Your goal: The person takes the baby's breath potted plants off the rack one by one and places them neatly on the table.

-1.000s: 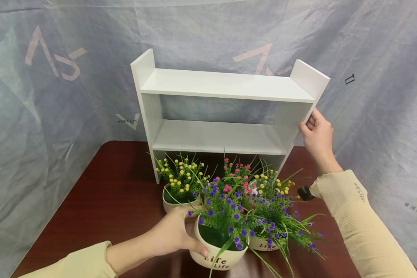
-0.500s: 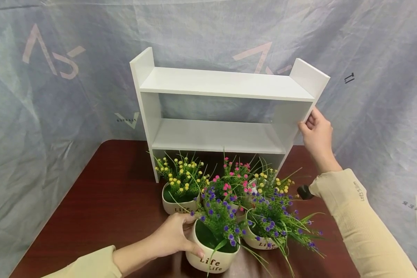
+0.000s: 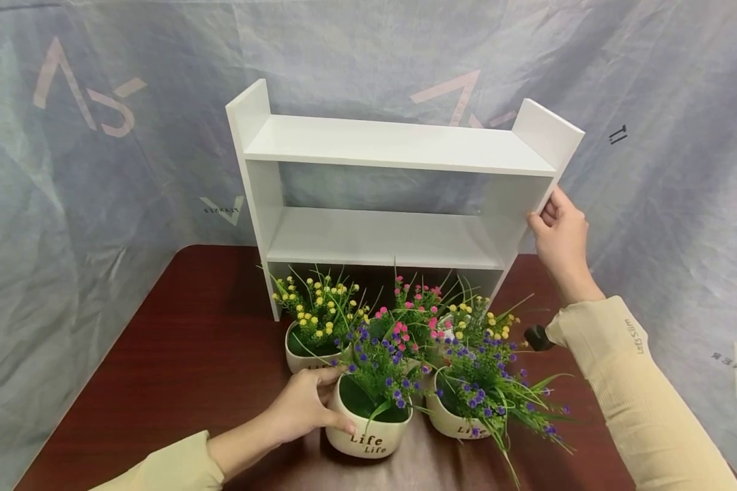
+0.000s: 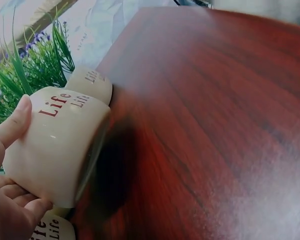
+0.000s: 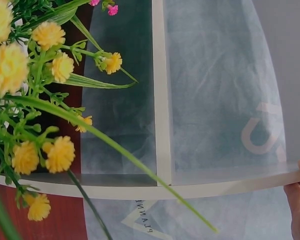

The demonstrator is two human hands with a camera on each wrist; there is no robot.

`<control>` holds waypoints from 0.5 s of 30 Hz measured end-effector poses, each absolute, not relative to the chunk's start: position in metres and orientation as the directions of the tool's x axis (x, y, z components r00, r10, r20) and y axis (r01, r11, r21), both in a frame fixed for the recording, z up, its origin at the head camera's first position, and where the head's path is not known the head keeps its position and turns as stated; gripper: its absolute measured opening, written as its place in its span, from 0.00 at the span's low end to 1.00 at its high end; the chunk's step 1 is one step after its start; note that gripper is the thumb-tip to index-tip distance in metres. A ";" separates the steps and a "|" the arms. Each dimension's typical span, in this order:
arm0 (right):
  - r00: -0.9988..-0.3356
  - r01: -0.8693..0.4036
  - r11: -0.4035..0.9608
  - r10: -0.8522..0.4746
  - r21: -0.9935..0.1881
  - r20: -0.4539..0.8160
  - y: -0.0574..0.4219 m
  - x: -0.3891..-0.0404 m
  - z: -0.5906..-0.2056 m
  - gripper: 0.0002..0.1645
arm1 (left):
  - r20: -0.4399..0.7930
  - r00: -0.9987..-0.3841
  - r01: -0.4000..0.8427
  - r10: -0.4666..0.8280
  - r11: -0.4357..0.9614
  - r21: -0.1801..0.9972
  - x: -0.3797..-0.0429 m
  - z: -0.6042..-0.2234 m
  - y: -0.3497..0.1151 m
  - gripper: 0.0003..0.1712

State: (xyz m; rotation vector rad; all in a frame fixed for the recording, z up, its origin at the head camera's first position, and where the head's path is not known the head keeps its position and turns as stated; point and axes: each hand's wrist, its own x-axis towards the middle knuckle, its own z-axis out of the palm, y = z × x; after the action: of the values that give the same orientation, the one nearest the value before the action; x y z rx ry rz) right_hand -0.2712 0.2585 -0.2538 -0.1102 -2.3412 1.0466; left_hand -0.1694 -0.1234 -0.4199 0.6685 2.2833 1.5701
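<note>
My left hand (image 3: 297, 409) grips the left side of a cream flower pot (image 3: 374, 440) lettered "Life", thumb on its front. Purple flowers (image 3: 377, 365) and long green blades grow from it. In the left wrist view, a dark shadow lies on the table just beside the base of this pot (image 4: 55, 135). My right hand (image 3: 563, 239) pinches the front edge of the right side panel of a white two-tier shelf (image 3: 393, 146). The right wrist view shows those fingers (image 5: 297, 195) at the panel edge (image 5: 140, 192).
On the dark red table (image 3: 178, 382), a yellow-flowered pot (image 3: 310, 358) stands behind the held one, and a purple-flowered pot (image 3: 457, 419) to its right. Pink flowers (image 3: 408, 327) and more yellow flowers (image 3: 497, 327) crowd before the shelf. A grey printed cloth (image 3: 368, 54) hangs behind.
The gripped pot has shifted left, and a gap now shows between it and the purple-flowered pot on the right. My right hand has stayed on the shelf panel.
</note>
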 end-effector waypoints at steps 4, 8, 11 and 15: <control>-0.831 -0.159 0.688 0.293 -0.708 0.472 0.258 -0.271 -0.253 0.32 | 0.024 -0.869 0.203 0.495 0.310 0.929 -0.171 -0.424 -0.122 0.48; -0.832 -0.165 0.684 0.290 -0.710 0.473 0.257 -0.271 -0.254 0.32 | 0.017 -0.879 0.181 0.477 0.300 0.937 -0.172 -0.430 -0.121 0.52; -0.833 -0.163 0.684 0.290 -0.711 0.471 0.256 -0.271 -0.254 0.32 | 0.027 -0.885 0.191 0.464 0.312 0.931 -0.172 -0.435 -0.121 0.54; -0.833 -0.163 0.679 0.294 -0.716 0.469 0.256 -0.272 -0.254 0.32 | 0.044 -0.889 0.204 0.456 0.309 0.929 -0.172 -0.441 -0.120 0.55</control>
State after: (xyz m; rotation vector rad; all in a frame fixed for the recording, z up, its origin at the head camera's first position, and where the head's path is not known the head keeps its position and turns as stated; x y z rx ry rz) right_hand -0.2717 0.2556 -0.2536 -0.1005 -2.3255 1.0659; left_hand -0.1723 -0.1196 -0.4409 0.6041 2.3477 1.6145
